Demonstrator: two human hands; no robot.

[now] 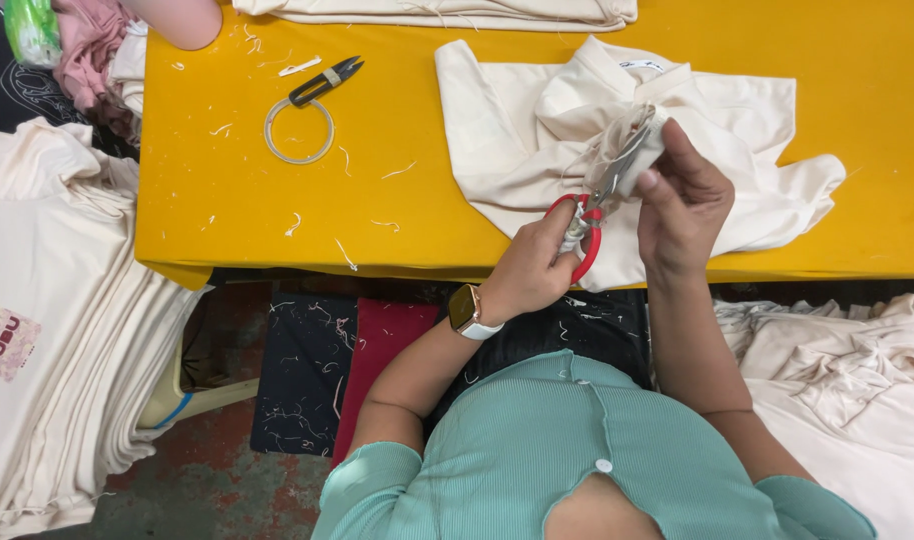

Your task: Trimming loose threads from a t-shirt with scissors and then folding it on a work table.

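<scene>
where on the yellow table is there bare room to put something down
Bare yellow table lies between the thread snips with the white ring and the cream garment, strewn only with thread scraps. Crowded right, where both hands work the garment.

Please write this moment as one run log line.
left hand: red-handled scissors | right hand: cream garment fold | yellow table
</scene>
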